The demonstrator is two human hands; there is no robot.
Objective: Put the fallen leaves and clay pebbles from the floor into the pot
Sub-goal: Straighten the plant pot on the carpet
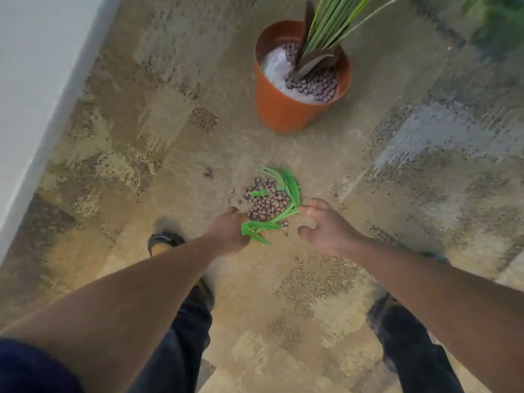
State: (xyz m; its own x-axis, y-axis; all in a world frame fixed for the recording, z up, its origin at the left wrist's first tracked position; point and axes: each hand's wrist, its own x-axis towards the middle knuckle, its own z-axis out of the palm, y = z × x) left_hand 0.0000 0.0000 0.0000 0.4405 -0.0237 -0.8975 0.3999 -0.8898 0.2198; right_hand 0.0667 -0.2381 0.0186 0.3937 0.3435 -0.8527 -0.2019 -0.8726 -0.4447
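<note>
Left hand (228, 232) fingers seemingly clasp leaves (283, 199); right hand (326, 226) fingers spread beside pebbles (265, 198)

one pot (283, 109), two hands (229, 236), one pebble pile (266, 201)

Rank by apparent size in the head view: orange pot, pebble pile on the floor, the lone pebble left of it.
1. orange pot, though it sits farther away.
2. pebble pile.
3. lone pebble, by far the smallest.

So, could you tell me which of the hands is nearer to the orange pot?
Right. The right hand reaches further up the floor toward the orange pot; the left hand is lower left, holding green leaves.
</note>
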